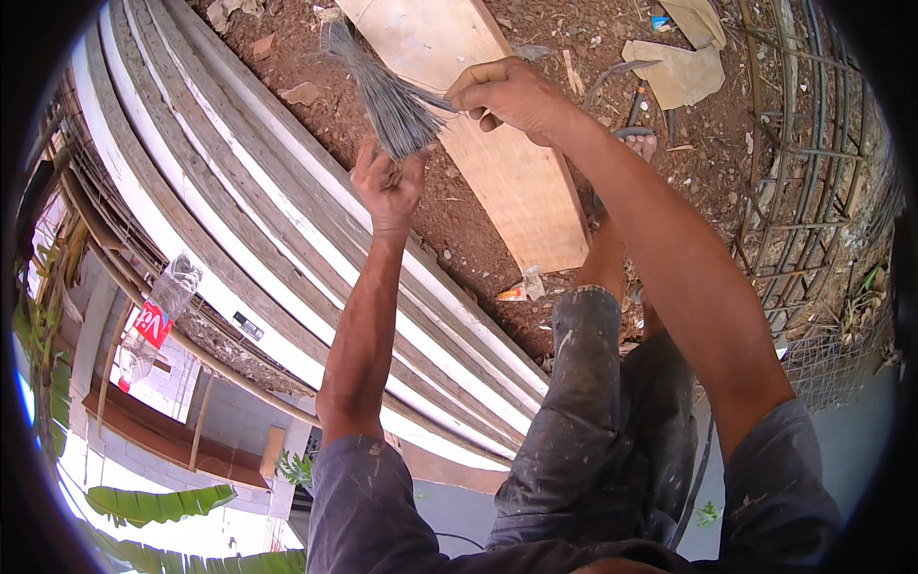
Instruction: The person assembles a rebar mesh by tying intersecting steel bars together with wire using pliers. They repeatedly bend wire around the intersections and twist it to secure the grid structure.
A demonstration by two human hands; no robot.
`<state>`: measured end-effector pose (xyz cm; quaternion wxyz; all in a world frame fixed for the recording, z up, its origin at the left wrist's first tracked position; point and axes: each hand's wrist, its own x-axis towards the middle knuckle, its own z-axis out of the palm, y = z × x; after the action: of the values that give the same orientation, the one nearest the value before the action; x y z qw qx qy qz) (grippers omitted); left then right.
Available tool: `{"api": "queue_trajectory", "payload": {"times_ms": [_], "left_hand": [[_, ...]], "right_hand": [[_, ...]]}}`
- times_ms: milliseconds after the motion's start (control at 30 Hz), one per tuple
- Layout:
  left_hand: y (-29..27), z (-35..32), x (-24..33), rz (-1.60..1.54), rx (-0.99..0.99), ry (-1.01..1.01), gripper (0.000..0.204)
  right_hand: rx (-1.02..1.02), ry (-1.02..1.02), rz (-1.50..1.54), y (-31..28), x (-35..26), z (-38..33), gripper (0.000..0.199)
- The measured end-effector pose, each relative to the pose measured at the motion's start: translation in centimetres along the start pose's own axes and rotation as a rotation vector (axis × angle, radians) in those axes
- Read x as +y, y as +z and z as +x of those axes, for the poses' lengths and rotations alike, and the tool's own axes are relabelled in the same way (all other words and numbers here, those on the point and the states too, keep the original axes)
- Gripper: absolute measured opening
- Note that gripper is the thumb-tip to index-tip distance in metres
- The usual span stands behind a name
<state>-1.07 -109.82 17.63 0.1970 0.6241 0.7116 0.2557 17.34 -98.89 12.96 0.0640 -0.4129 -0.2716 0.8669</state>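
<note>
wire bundle (382,91) upper centre of frame: left hand (387,187) clenched round its base, right hand (507,96) pinching one strand, barely drawn out; the rest undrawn.

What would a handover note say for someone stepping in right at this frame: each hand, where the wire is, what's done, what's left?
Left hand: closed around the lower end of the bundle of thin grey wires, held upright over the dirt.
Right hand: pinching a strand or two at the bundle's side, pulled sideways away from it.
Around: wooden board on the soil below the hands, stacked white planks to the left, rebar cage to the right.
Done: bundle gripped, strands partly separated.
Left: strands not yet free of the bundle.
</note>
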Motion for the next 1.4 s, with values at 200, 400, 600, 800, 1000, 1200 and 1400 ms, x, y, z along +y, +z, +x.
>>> {"api": "queue_trajectory", "payload": {"times_ms": [200, 400, 600, 800, 1000, 1200, 1400], "left_hand": [[-0.6, -0.5, 0.3, 0.026, -0.071, -0.085, 0.033], [-0.9, -1.3, 0.1, -0.023, -0.011, -0.095, 0.028], [-1.1, -1.7, -0.1, 0.018, -0.046, -0.106, 0.02], [-0.7, -1.6, 0.1, 0.016, -0.073, -0.046, 0.021], [-0.9, -2.3, -0.1, 0.017, -0.1, -0.04, 0.02], [-1.2, -3.4, -1.3, 0.0, -0.128, -0.018, 0.019], [-1.7, -4.6, -2.2, 0.07, -0.212, -0.018, 0.024]], "right_hand": [[-0.161, 0.063, -0.125, 0.1, -0.4, 0.5, 0.018], [-0.129, 0.022, -0.204, 1.0, 0.0, 0.1, 0.026], [-0.138, -0.007, -0.264, 0.4, 0.1, 0.4, 0.029], [-0.206, -0.027, -0.188, -0.2, 0.6, 1.3, 0.026], [-0.197, 0.001, -0.203, -0.6, 0.7, 1.6, 0.025], [-0.28, 0.052, -0.195, -2.0, 0.6, 3.1, 0.018], [-0.362, 0.149, -0.211, -1.3, 1.0, 3.6, 0.019]]}}
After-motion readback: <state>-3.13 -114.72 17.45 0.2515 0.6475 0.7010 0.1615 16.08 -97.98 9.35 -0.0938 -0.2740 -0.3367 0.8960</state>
